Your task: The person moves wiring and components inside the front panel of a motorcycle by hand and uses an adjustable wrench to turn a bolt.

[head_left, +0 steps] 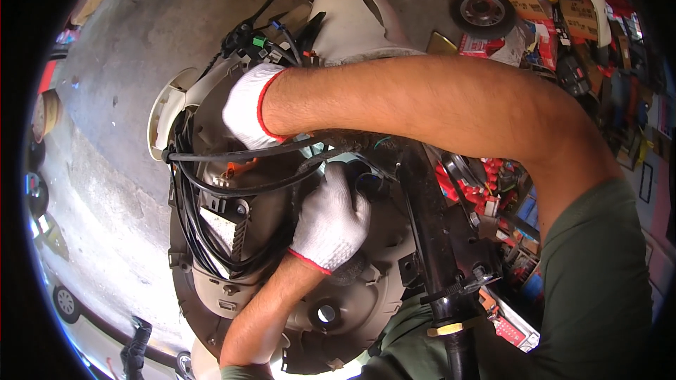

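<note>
My left hand [331,222], in a white knit glove with a red cuff, reaches up into the middle of a scooter's opened front body. Its fingers are curled near the wires under a black cable [246,186]; what they hold is hidden. Higher up, my right hand [250,105], gloved the same way, bends down over the grey-brown inner plastic panel [211,116]. The fingers of this hand are out of sight behind the glove and cables. Thick black cables loop round the panel's left side. An orange connector [239,167] lies below my right hand.
A cream fairing [359,21] and a black lever [267,3] stand at the far end. To the right runs a black steering tube [433,239]. Beyond it lie a small wheel [484,13], cardboard boxes [581,10] and scattered red parts. A white car [84,338] is at lower left.
</note>
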`<state>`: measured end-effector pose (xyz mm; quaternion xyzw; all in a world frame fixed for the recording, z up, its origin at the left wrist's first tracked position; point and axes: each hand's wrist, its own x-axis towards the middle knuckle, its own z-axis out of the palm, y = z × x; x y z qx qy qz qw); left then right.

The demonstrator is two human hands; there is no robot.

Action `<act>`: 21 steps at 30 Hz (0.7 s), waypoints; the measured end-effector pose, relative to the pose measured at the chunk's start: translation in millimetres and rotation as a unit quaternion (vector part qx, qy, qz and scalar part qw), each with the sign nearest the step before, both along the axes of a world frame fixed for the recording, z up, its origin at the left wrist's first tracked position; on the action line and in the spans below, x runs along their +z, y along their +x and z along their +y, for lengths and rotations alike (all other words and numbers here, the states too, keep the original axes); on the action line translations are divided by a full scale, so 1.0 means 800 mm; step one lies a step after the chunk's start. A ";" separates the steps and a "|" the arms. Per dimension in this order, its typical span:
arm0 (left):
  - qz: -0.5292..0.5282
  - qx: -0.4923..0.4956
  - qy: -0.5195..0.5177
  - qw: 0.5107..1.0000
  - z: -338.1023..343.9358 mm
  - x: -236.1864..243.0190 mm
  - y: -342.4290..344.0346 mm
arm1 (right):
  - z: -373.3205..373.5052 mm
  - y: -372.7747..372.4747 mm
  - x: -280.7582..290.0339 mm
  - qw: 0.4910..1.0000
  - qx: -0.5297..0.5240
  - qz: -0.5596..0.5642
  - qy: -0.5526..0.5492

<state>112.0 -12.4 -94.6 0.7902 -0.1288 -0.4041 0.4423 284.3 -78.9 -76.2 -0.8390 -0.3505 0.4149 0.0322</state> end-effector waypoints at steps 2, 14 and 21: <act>-0.001 0.000 -0.009 1.000 -0.002 -0.002 -0.002 | -0.010 -0.005 -0.009 1.000 -0.005 0.002 -0.002; 0.010 -0.010 -0.009 1.000 -0.005 0.001 0.003 | -0.005 -0.011 -0.157 0.935 -0.035 -0.105 0.337; -0.007 -0.006 0.013 1.000 -0.002 -0.002 0.000 | -0.008 -0.008 -0.108 0.959 -0.029 -0.072 0.271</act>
